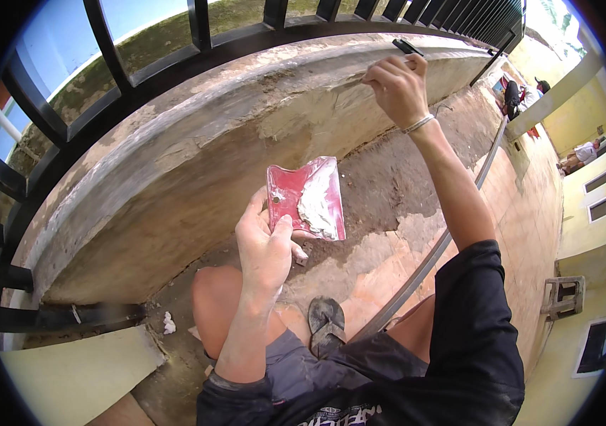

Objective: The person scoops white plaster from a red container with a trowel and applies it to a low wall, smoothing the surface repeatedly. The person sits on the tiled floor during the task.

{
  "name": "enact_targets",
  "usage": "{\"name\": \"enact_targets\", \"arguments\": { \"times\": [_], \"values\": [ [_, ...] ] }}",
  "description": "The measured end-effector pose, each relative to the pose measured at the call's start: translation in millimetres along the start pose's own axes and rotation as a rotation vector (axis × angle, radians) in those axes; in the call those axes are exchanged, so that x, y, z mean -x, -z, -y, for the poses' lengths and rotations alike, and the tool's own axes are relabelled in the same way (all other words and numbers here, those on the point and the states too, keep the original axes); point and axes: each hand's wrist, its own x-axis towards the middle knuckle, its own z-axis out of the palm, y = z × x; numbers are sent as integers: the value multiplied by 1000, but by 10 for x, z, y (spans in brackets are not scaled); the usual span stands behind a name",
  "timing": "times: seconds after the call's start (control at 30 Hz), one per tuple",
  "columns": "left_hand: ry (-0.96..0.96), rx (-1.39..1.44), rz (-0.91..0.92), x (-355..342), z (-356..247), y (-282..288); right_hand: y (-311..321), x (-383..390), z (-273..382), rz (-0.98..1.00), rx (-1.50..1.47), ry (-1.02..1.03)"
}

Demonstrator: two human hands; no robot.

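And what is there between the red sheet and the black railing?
In the head view, the low wall lies between the black railing and the red sheet, held by the left hand.

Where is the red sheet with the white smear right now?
Near the head view's centre, the red sheet is in the left hand, lower and further left than the right hand.
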Motion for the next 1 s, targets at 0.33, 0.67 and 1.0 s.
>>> {"name": "enact_targets", "arguments": {
  "times": [0.33, 0.67, 1.0],
  "values": [
    [16, -41, 37, -15, 32, -52, -192, 103, 71, 184, 65, 215],
    [2, -47, 17, 58, 3, -58, -266, 231, 305, 271, 11, 147],
    [-25, -40, 28, 86, 23, -173, -341, 389, 83, 319, -16, 88]
  ]
}}
